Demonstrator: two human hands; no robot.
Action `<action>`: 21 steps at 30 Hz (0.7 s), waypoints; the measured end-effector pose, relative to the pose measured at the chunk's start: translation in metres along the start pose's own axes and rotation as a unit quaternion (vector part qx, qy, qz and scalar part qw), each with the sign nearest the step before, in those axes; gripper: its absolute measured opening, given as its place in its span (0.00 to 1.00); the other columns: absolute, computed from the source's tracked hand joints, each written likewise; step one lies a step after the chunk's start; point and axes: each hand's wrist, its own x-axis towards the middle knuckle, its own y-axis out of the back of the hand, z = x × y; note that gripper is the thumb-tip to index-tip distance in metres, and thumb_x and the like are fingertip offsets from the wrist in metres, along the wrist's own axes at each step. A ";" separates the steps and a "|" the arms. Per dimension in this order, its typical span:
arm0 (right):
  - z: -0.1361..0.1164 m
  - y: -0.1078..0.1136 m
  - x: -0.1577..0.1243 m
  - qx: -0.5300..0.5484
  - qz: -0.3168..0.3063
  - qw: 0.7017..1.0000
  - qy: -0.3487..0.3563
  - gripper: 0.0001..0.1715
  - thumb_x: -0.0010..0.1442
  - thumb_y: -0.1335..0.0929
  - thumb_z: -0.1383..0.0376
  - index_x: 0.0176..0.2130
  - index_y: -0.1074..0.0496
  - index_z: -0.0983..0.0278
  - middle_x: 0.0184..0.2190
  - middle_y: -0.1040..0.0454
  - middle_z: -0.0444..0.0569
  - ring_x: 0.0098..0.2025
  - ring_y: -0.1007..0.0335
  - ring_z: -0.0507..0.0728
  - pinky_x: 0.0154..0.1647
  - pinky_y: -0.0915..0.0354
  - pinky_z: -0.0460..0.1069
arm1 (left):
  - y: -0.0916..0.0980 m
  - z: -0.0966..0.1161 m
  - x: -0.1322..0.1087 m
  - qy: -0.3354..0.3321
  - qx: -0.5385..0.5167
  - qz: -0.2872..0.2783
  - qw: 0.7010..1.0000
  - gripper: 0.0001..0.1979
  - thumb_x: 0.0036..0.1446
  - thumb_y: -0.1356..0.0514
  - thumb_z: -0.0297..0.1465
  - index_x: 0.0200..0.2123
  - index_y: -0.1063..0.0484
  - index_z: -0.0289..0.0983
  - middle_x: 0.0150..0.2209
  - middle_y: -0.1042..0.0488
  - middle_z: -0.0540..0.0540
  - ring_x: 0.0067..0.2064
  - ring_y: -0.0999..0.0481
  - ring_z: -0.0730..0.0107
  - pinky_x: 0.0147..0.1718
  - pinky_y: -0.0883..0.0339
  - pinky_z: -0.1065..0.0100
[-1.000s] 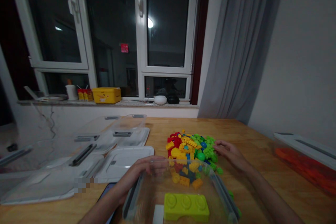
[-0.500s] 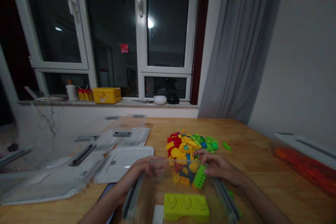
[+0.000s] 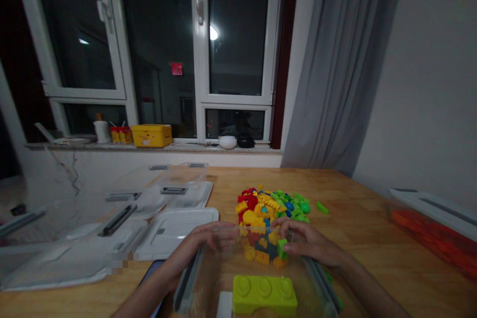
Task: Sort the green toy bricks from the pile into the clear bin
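A clear plastic box (image 3: 204,278) with grey side latches stands in front of me. My left hand (image 3: 210,236) is at its far left corner, fingers bent along the far wall, gripping it. Over the box's far right part, my right hand (image 3: 311,243) pinches a green building block (image 3: 282,249) between thumb and fingers. A large yellow-green brick (image 3: 264,294) with round studs shows low in the box. Just beyond the far wall lies a pile of red, yellow, blue and green building blocks (image 3: 268,202), partly seen through the plastic.
White lids (image 3: 175,231) and clear boxes (image 3: 184,174) cover the table's left side. A lidded box of orange-red pieces (image 3: 432,228) stands at the right. One green block (image 3: 322,207) lies right of the pile. A yellow box (image 3: 151,135) sits on the windowsill.
The green block in my right hand has turned, now showing a smaller face, and my fingers have shifted slightly down and left. My left hand stays put.
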 end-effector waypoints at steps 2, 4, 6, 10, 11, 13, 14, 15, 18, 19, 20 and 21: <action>0.002 0.000 0.001 0.001 0.009 1.000 0.009 0.19 0.52 0.25 0.51 0.35 0.27 0.62 0.52 0.29 0.54 0.60 0.38 0.65 0.62 0.46 0.60 | 0.004 -0.004 0.002 0.001 -0.005 0.005 1.000 0.30 0.41 0.46 0.25 0.51 0.25 0.38 0.54 0.23 0.42 0.60 0.31 0.48 0.63 0.50 0.46; 0.004 0.001 0.002 0.008 0.041 0.999 0.018 0.19 0.53 0.26 0.51 0.36 0.26 0.62 0.51 0.28 0.53 0.59 0.38 0.65 0.61 0.45 0.59 | 0.008 -0.009 0.003 0.002 -0.011 0.009 1.000 0.30 0.41 0.46 0.25 0.50 0.24 0.38 0.54 0.23 0.43 0.59 0.30 0.47 0.63 0.50 0.46; 0.007 0.005 0.004 0.026 0.100 0.994 0.025 0.19 0.53 0.26 0.51 0.37 0.26 0.61 0.49 0.27 0.52 0.57 0.36 0.64 0.58 0.41 0.56 | 0.011 -0.012 0.003 -0.001 -0.011 0.015 1.000 0.30 0.41 0.46 0.25 0.51 0.25 0.38 0.53 0.23 0.43 0.59 0.30 0.48 0.63 0.49 0.47; 0.022 0.023 0.009 0.047 0.251 0.967 -0.001 0.20 0.54 0.28 0.49 0.40 0.28 0.61 0.40 0.26 0.48 0.40 0.30 0.57 0.40 0.35 0.49 | 0.014 -0.014 0.000 0.003 0.007 0.034 0.999 0.31 0.41 0.45 0.25 0.52 0.25 0.38 0.55 0.24 0.43 0.59 0.31 0.48 0.62 0.48 0.48; 0.027 0.029 0.011 0.033 0.287 0.957 -0.014 0.21 0.55 0.29 0.48 0.40 0.28 0.61 0.36 0.26 0.47 0.36 0.31 0.56 0.36 0.36 0.49 | 0.014 -0.013 -0.001 0.006 0.013 0.040 0.999 0.30 0.41 0.45 0.25 0.52 0.26 0.38 0.55 0.24 0.44 0.60 0.31 0.48 0.62 0.48 0.48; 0.041 0.041 0.014 -0.036 0.345 0.937 -0.027 0.21 0.55 0.31 0.47 0.38 0.28 0.61 0.31 0.27 0.45 0.31 0.33 0.55 0.33 0.38 0.48 | 0.012 -0.011 -0.002 0.009 0.018 0.049 0.999 0.30 0.42 0.45 0.26 0.52 0.26 0.38 0.55 0.24 0.44 0.60 0.32 0.48 0.62 0.49 0.48; 0.048 0.046 0.015 -0.087 0.362 0.928 -0.025 0.21 0.55 0.31 0.47 0.37 0.27 0.62 0.30 0.28 0.45 0.30 0.34 0.55 0.33 0.38 0.48 | 0.010 -0.010 -0.002 0.010 0.014 0.049 0.999 0.30 0.42 0.45 0.26 0.52 0.26 0.38 0.55 0.24 0.44 0.60 0.32 0.48 0.62 0.49 0.48; 0.054 0.051 0.015 -0.145 0.367 0.919 -0.019 0.21 0.55 0.32 0.48 0.36 0.27 0.62 0.31 0.28 0.46 0.30 0.35 0.55 0.33 0.38 0.49 | 0.008 -0.009 -0.002 0.009 0.007 0.046 0.999 0.30 0.42 0.46 0.26 0.52 0.26 0.38 0.55 0.24 0.44 0.60 0.31 0.49 0.62 0.49 0.48; 0.071 0.060 0.012 -0.304 0.319 0.898 0.009 0.17 0.58 0.34 0.52 0.36 0.25 0.62 0.37 0.28 0.50 0.34 0.33 0.57 0.38 0.36 0.51 | 0.001 -0.005 -0.001 0.004 -0.019 0.030 0.999 0.29 0.42 0.45 0.25 0.51 0.25 0.38 0.53 0.23 0.45 0.59 0.29 0.50 0.62 0.48 0.49; 0.075 0.062 0.011 -0.338 0.292 0.895 0.011 0.15 0.59 0.35 0.54 0.36 0.25 0.61 0.39 0.28 0.51 0.37 0.31 0.59 0.41 0.36 0.52 | 0.000 -0.004 -0.001 0.004 -0.022 0.026 0.999 0.29 0.42 0.45 0.24 0.51 0.25 0.39 0.53 0.22 0.45 0.58 0.29 0.50 0.62 0.48 0.49; 0.078 0.063 0.009 -0.361 0.265 0.894 0.008 0.14 0.60 0.35 0.55 0.36 0.25 0.61 0.39 0.27 0.51 0.40 0.31 0.60 0.44 0.36 0.53 | -0.001 -0.003 -0.001 0.004 -0.022 0.025 0.999 0.29 0.42 0.46 0.24 0.50 0.25 0.39 0.53 0.22 0.45 0.58 0.29 0.50 0.62 0.47 0.49; 0.080 0.063 0.007 -0.377 0.243 0.894 0.000 0.13 0.60 0.35 0.56 0.36 0.25 0.61 0.40 0.26 0.51 0.42 0.30 0.60 0.46 0.36 0.53 | -0.001 -0.003 -0.001 0.006 -0.020 0.026 0.999 0.29 0.42 0.46 0.24 0.50 0.25 0.39 0.53 0.22 0.45 0.58 0.29 0.50 0.62 0.47 0.48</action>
